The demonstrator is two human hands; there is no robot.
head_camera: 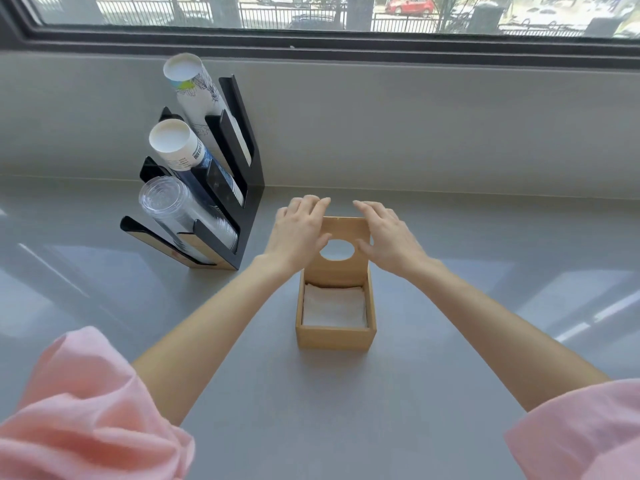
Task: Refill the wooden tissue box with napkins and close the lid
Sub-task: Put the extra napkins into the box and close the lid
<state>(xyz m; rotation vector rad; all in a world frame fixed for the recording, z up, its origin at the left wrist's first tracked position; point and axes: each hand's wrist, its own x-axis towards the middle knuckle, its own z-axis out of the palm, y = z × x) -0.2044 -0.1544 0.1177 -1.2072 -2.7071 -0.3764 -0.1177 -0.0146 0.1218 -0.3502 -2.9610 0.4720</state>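
A wooden tissue box [335,336] stands on the grey counter in front of me. White napkins [334,308] lie flat inside it. Its hinged lid [341,271], with a round hole in it, stands raised at the box's far side. My left hand [299,230] rests on the lid's left edge with its thumb on the near face. My right hand [386,237] is on the lid's right edge in the same way. The fingers of both reach over the lid's top, so both hands hold it.
A black tiered cup holder [242,209] stands to the left of the box, with two stacks of paper cups [194,98] and one of clear plastic cups [180,213]. A low grey wall [415,126] and a window run along the counter's far side.
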